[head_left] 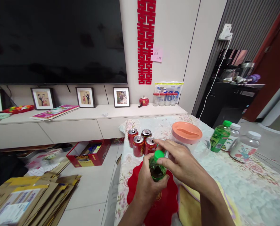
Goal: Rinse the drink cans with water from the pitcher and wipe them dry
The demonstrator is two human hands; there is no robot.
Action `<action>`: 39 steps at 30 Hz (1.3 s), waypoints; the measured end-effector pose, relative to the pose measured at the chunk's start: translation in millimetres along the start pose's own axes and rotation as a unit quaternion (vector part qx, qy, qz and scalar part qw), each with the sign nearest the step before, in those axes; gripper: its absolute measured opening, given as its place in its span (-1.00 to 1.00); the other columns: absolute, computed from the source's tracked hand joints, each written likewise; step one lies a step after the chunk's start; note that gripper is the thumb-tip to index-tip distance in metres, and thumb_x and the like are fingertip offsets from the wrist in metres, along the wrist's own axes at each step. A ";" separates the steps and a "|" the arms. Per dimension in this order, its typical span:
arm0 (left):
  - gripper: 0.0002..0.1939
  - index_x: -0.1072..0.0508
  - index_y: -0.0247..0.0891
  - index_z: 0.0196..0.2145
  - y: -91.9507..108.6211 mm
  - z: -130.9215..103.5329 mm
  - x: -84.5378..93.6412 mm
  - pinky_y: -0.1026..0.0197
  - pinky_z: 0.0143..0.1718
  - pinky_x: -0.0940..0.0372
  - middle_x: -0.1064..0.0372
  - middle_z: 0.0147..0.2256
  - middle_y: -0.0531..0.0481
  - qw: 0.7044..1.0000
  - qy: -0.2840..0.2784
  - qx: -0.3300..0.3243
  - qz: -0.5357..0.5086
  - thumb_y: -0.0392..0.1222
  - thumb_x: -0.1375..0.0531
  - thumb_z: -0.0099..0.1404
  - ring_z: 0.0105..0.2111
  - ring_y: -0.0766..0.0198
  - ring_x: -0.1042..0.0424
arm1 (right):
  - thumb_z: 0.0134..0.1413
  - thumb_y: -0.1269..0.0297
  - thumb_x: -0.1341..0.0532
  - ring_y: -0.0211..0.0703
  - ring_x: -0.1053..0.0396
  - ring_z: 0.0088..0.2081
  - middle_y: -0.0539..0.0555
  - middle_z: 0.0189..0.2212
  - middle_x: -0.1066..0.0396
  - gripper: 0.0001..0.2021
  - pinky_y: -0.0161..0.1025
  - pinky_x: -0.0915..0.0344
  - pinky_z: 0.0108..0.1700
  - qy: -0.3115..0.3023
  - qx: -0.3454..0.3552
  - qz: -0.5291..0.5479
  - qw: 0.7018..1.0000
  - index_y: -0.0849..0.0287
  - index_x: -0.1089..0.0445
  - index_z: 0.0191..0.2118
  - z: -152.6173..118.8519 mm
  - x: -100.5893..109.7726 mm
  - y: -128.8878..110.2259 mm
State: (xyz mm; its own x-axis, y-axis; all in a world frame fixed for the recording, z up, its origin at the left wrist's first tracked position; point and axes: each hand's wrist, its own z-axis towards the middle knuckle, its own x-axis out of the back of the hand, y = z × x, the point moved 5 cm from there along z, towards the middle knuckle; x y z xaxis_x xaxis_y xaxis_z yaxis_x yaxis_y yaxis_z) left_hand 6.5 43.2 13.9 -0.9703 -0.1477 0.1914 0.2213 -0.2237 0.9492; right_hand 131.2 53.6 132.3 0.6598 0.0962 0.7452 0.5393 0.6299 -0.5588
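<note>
Two bare hands met at a small green plastic bottle (157,169) with a bright green cap (159,155), held upright above a red scalloped tray (163,208) on the desk (255,191). The left hand (147,179) had its fingers closed around the bottle's body. The right hand (183,160) was open at the cap, its thumb against the near right side and its other fingers stretched out beyond it.

Just behind the bottle stood three red metal cans (138,147) and one dark metal can (146,134), grouped close together. To their right was a clear plastic pitcher (189,145) with an orange lid (187,130). Farther right stood another green bottle (219,138) and two clear jars (244,149) with white lids. A yellow cloth (189,205) lay beside the tray, partly hidden by the right forearm.
</note>
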 end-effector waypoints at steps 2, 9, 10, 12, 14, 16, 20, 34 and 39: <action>-0.40 -0.26 -0.17 0.03 0.7 0.0 0.1 0.16 -0.15 -0.42 -0.49 -0.13 -0.02 1.000 -0.001 -0.002 -0.003 -0.27 -0.32 0.02 -0.23 0.19 -0.51 | 0.29 0.38 -0.21 -0.04 -0.46 -0.05 0.12 -0.08 -0.51 -0.50 -0.06 -0.41 0.02 -0.008 -0.001 0.007 1.000 0.10 -0.33 0.32 -0.9 0.7 0.3; -0.38 -0.24 -0.16 0.04 -2.7 0.4 -0.7 0.15 -0.14 -0.41 -0.48 -0.13 -0.01 1.000 -0.005 -0.004 -0.005 -0.27 -0.32 0.03 -0.22 0.19 -0.50 | 0.36 0.42 -0.11 -0.07 -0.44 0.18 0.13 0.14 -0.50 -0.53 -0.04 -0.35 0.23 -0.014 0.048 0.040 0.998 0.04 -0.36 0.31 -1.4 -1.3 -3.8; -0.39 -0.23 -0.17 0.04 -3.1 0.0 -0.6 0.15 -0.14 -0.41 -0.48 -0.12 -0.02 1.000 -0.004 -0.004 -0.005 -0.27 -0.32 0.03 -0.21 0.18 -0.50 | 0.35 0.44 -0.11 -0.06 -0.44 0.18 0.12 0.14 -0.50 -0.53 -0.03 -0.36 0.23 -0.013 0.046 0.039 0.998 0.04 -0.37 0.31 -1.1 -2.4 -3.7; -0.39 -0.23 -0.18 0.03 -3.2 -0.8 -0.2 0.14 -0.14 -0.40 -0.48 -0.12 -0.04 1.000 -0.002 -0.003 -0.002 -0.27 -0.32 0.03 -0.21 0.17 -0.50 | 0.34 0.45 -0.11 -0.05 -0.45 0.18 0.12 0.14 -0.51 -0.52 -0.03 -0.37 0.22 -0.009 0.040 0.034 0.999 0.04 -0.37 0.30 -0.6 -4.5 -3.6; -0.39 -0.23 -0.19 0.02 -2.0 -1.2 0.0 0.13 -0.14 -0.40 -0.48 -0.12 -0.05 1.000 -0.003 -0.003 -0.001 -0.25 -0.32 0.02 -0.21 0.16 -0.50 | 0.33 0.46 -0.11 -0.03 -0.45 0.17 0.12 0.13 -0.52 -0.52 -0.01 -0.37 0.21 0.000 0.033 0.028 0.999 0.06 -0.38 0.30 -0.1 -5.6 -4.0; -0.40 -0.23 -0.20 0.02 0.2 -1.0 0.5 0.13 -0.13 -0.41 -0.48 -0.12 -0.07 1.000 -0.003 -0.005 -0.002 -0.24 -0.32 0.02 -0.20 0.14 -0.51 | 0.31 0.46 -0.13 0.00 -0.45 0.17 0.13 0.11 -0.53 -0.52 -0.01 -0.38 0.19 0.012 0.026 0.020 0.999 0.08 -0.39 0.29 0.1 -6.1 -4.8; -0.40 -0.24 -0.20 0.02 2.4 0.4 1.7 0.11 -0.11 -0.40 -0.48 -0.11 -0.09 1.000 -0.001 0.000 0.000 -0.22 -0.31 0.02 -0.18 0.12 -0.51 | 0.27 0.46 -0.16 0.03 -0.47 0.10 0.17 0.08 -0.55 -0.53 -0.02 -0.41 0.11 0.031 0.004 0.003 0.999 0.16 -0.40 0.27 -0.9 -7.2 -5.8; -0.43 -0.23 -0.18 0.03 9.0 -2.5 4.0 0.14 -0.14 -0.40 -0.47 -0.18 -0.04 1.000 -0.009 0.001 0.000 -0.15 -0.30 0.07 -0.24 0.16 -0.49 | 0.34 0.30 -0.17 0.01 -0.48 0.15 0.15 0.16 -0.51 -0.56 -0.05 -0.46 0.14 0.169 -0.014 -0.083 0.982 0.09 -0.38 0.29 -62.0 -11.6 19.3; -0.35 -0.21 -0.15 0.06 5.4 -2.5 5.2 0.14 -0.06 -0.39 -0.47 -0.13 -0.03 1.000 -0.007 0.010 0.013 -0.12 -0.36 0.04 -0.17 0.16 -0.51 | 0.37 0.20 -0.13 0.10 -0.51 0.10 0.24 0.10 -0.54 -0.62 0.06 -0.46 0.10 0.172 -0.131 -0.195 0.957 0.16 -0.44 0.20 -145.2 -14.3 66.1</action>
State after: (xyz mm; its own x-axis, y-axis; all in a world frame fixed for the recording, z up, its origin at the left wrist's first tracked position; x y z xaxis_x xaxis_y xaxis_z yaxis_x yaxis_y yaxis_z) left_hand 2.8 38.8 19.4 -0.9654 -0.1394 0.2203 0.2454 -0.2010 0.9484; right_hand 233.3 -18.0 31.8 0.4905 -0.3946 0.7770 0.8625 0.3471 -0.3682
